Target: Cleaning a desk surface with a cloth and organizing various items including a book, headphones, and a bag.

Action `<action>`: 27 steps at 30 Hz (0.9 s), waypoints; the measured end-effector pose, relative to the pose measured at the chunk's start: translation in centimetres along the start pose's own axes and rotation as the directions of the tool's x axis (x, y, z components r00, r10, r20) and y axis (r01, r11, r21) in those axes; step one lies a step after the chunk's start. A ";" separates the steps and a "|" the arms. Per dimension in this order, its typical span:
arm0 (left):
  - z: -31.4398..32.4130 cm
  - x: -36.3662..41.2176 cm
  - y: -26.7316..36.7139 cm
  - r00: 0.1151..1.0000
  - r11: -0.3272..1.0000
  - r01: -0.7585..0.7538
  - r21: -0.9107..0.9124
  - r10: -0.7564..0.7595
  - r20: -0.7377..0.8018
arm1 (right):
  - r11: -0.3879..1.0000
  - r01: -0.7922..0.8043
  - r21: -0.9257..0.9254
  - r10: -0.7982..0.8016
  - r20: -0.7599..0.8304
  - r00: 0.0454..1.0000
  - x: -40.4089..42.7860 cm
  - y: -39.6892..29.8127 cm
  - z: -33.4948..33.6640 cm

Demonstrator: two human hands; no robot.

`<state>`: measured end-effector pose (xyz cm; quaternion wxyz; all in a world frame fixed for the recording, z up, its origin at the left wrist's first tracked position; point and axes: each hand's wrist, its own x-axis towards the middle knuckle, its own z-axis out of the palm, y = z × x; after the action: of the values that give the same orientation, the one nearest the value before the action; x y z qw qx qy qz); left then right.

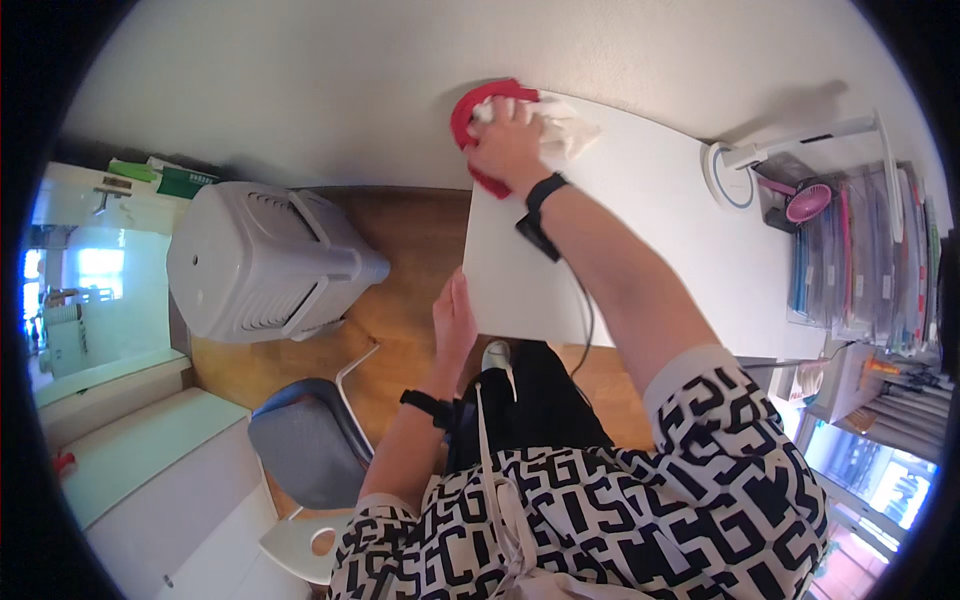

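Observation:
My right hand [508,142] presses a white cloth [570,131] with a red part [469,112] onto the far left corner of a white desk [652,225], close to the wall. The red part curls around the hand and reaches past the desk's edge. A dark band with a black device is on the right wrist. My left hand [454,315] is at the desk's near left corner, its fingers along the edge; the underside of its grip is hidden. A dark band is on that wrist too.
A large pale plastic appliance [225,262] and a grey chair [307,442] stand left of the desk. On the desk's right are a white lamp base [729,177], a small pink fan [808,202] and upright folders [862,255]. A cable [590,330] hangs over the near edge.

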<state>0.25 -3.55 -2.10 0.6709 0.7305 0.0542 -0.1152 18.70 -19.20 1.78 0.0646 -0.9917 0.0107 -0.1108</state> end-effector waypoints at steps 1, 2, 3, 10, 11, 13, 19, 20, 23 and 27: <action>0.2 0.2 -0.4 1.000 0.999 -0.019 -0.039 0.018 -0.012 | 0.999 0.004 -0.033 -0.001 0.075 0.997 -1.3 -1.2 -0.1; 0.4 0.3 -0.7 0.999 0.996 -0.039 -0.081 0.038 -0.022 | 0.999 0.045 -0.005 -0.045 0.050 0.998 -2.7 -1.8 -0.3; 0.4 0.4 -0.6 0.999 0.996 -0.044 -0.080 0.043 -0.015 | 0.996 0.083 0.019 -0.084 0.025 0.996 -4.3 -2.3 -0.3; -2.8 0.0 -4.3 0.926 0.622 0.195 -0.758 -0.371 -0.067 | 0.920 0.346 0.186 -0.369 0.107 0.923 -19.5 -7.9 -4.3; -3.0 -0.6 -4.5 0.986 0.472 0.071 -0.879 -0.165 -0.009 | 0.873 0.431 0.229 -0.448 0.022 0.894 -21.3 -7.6 -4.3; -1.9 -1.7 -3.0 0.968 0.438 0.169 -0.883 -0.242 0.065 | 0.840 0.488 0.237 -0.486 -0.071 0.871 -23.2 -4.4 -3.7; -2.3 -3.6 -1.4 0.920 0.891 0.176 -0.418 -0.300 -0.251 | 0.895 0.403 0.190 -0.357 -0.236 0.904 -31.5 8.8 -7.3; -1.5 -3.9 -0.6 0.912 0.950 0.177 -0.257 -0.257 -0.320 | 0.914 0.369 0.168 -0.320 -0.257 0.912 -33.1 11.4 -8.0; 1.8 -5.0 1.5 0.923 0.994 0.107 0.033 -0.087 -0.375 | 0.975 0.218 0.038 -0.205 -0.215 0.955 -37.6 19.5 -9.6; 0.6 -4.6 0.8 0.835 0.488 -0.219 0.845 0.542 -0.097 | 0.992 0.096 0.076 -0.079 -0.205 0.975 -42.0 27.9 -10.9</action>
<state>-4.08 -3.88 -0.25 0.2514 0.9532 -0.0516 0.1599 -24.87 -46.77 -0.46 0.1008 -0.9711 -0.0314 -0.2139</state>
